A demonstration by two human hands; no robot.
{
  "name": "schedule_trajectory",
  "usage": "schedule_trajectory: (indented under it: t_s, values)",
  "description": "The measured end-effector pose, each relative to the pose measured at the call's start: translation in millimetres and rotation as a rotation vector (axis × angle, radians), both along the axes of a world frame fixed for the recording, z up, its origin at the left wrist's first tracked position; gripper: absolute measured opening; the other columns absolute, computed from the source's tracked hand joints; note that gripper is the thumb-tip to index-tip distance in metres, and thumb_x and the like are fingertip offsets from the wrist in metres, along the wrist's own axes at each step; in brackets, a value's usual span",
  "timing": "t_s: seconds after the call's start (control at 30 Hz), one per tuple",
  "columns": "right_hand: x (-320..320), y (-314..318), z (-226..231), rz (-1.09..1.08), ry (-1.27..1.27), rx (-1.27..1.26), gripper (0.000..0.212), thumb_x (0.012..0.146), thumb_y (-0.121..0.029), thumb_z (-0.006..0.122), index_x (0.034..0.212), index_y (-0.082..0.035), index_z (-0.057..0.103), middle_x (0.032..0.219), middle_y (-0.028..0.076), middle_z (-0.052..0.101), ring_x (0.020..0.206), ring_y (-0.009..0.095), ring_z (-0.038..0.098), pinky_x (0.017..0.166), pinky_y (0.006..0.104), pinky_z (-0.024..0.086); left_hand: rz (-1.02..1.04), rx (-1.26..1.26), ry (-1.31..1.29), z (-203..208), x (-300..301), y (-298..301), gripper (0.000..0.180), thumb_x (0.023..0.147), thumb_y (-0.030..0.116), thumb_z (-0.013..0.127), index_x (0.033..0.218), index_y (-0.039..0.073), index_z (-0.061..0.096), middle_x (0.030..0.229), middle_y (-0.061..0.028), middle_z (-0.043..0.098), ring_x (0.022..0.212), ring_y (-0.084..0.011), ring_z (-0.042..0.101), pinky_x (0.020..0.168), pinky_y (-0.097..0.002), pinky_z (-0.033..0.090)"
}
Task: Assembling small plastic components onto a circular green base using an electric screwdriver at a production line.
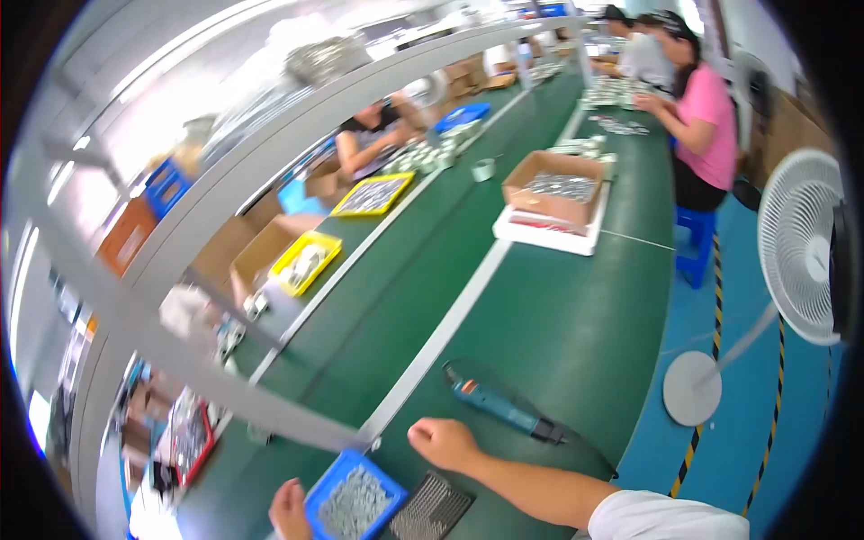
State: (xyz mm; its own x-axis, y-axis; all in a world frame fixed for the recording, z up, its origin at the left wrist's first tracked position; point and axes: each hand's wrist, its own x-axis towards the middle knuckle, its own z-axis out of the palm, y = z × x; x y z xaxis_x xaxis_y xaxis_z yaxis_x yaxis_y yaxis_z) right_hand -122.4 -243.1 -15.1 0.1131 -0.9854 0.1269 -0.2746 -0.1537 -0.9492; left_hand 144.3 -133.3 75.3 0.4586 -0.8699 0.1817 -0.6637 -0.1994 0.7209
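My left hand [288, 512] is at the lower edge, just left of a blue plastic tray [392, 510] full of small grey parts [354, 504]. Its fingers point up, loosely bent, with nothing visible in them. My right hand [443, 444] is over the green table beyond the tray. Those fingers are curled closed, and whatever they may hold is hidden. Right of the tray lies a dark plate [430, 508] with rows of small pieces. A teal electric screwdriver [504, 407] with a dark cord lies beyond my right forearm.
A grey frame post [261, 409] meets the table beside the blue tray. Farther up stand a cardboard box [560, 184] of metal parts on a white tray [504, 225], yellow trays [306, 263] and a white cup [483, 169]. Co-workers sit along both sides. A fan [801, 247] stands right.
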Motion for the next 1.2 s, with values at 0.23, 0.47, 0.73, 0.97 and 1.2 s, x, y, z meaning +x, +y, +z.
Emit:
schedule_trajectory:
  t_s: [0.23, 0.47, 0.73, 0.97, 1.2]
  values:
    - [2, -1, -7, 0.007, 0.003, -0.036, 0.024, 0.086, -0.030, 0.060, 0.087, -0.008, 0.069, 0.072, 0.013, 0.066, 0.066, 0.028, 0.065, 0.061, 0.0370, 0.050, -0.015, 0.185, -0.434, -42, -52, 52, 0.046, 0.089, 0.037, 0.057, 0.122, 0.005, 0.059, 0.136, -0.0213, 0.049, 0.128, -0.0376, 0.043, 0.108, -0.0431, 0.032]
    - [0, -1, -23, 0.020, -0.094, 0.054, 0.022, 0.088, -0.022, 0.063, 0.087, 0.001, 0.066, 0.067, 0.002, 0.061, 0.061, 0.009, 0.055, 0.058, 0.0263, 0.045, 0.009, 0.209, -0.410, -46, -57, 51, 0.042, 0.089, 0.037, 0.057, 0.120, 0.009, 0.061, 0.129, -0.0178, 0.055, 0.121, -0.0354, 0.049, 0.104, -0.0437, 0.036]
    - [10, 7, -4, 0.218, -0.144, 0.136, 0.019, 0.090, -0.017, 0.061, 0.089, 0.001, 0.065, 0.068, -0.002, 0.057, 0.061, 0.003, 0.048, 0.056, 0.0207, 0.039, 0.011, 0.215, -0.295, -37, -58, 54, 0.034, 0.090, 0.034, 0.057, 0.114, 0.011, 0.063, 0.116, -0.0081, 0.063, 0.109, -0.0280, 0.057, 0.095, -0.0397, 0.042]
    - [10, 11, -6, 0.192, -0.056, 0.136, 0.019, 0.089, -0.017, 0.062, 0.090, 0.002, 0.065, 0.069, -0.001, 0.058, 0.062, 0.005, 0.049, 0.056, 0.0220, 0.041, 0.170, 0.046, -0.436, -42, -63, 52, 0.038, 0.090, 0.034, 0.057, 0.119, 0.012, 0.060, 0.128, -0.0160, 0.054, 0.115, -0.0341, 0.052, 0.098, -0.0431, 0.039]
    - [9, 8, 0, 0.241, -0.062, 0.206, 0.017, 0.091, -0.016, 0.059, 0.092, 0.000, 0.065, 0.074, 0.000, 0.059, 0.066, 0.007, 0.053, 0.061, 0.0222, 0.042, 0.028, 0.294, -0.407, -36, -59, 56, 0.040, 0.090, 0.036, 0.054, 0.121, 0.010, 0.059, 0.125, -0.0170, 0.053, 0.111, -0.0348, 0.053, 0.096, -0.0438, 0.039]
